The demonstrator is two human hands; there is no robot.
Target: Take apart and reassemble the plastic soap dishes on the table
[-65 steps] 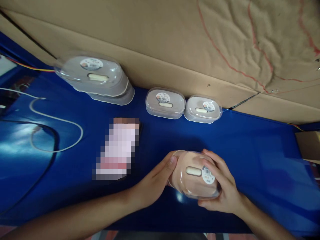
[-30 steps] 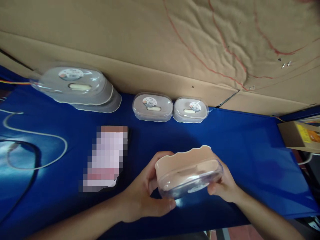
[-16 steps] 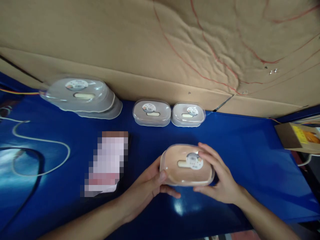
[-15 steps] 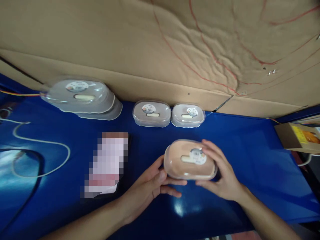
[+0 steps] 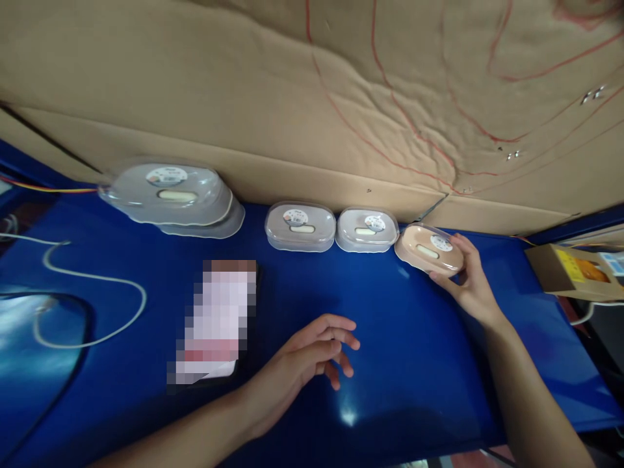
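My right hand (image 5: pixel 465 276) grips the right end of a peach-coloured oval lidded box (image 5: pixel 423 249), thumb in front and fingers behind. A round label and a pale oblong tab show on its clear lid. The box is tilted, its left end beside a grey lidded box (image 5: pixel 366 240) of the same kind. Left of that stands another grey lidded box (image 5: pixel 301 239). Above the blue table (image 5: pixel 390 364), my left hand (image 5: pixel 319 351) holds nothing, its fingers loosely curled and apart.
Larger stacked clear-lidded boxes (image 5: pixel 170 195) stand at the back left. A phone (image 5: pixel 219 318) with a blurred-out screen lies left of my left hand. White cable (image 5: pixel 117 279) curls at the far left. Brown cardboard (image 5: pixel 219 97) rises behind; a carton (image 5: pixel 575 270) sits at the right edge.
The peach box has gone from between both hands to the back right, beside the grey boxes, in my right hand. My left hand has let go of it and stays near the middle.
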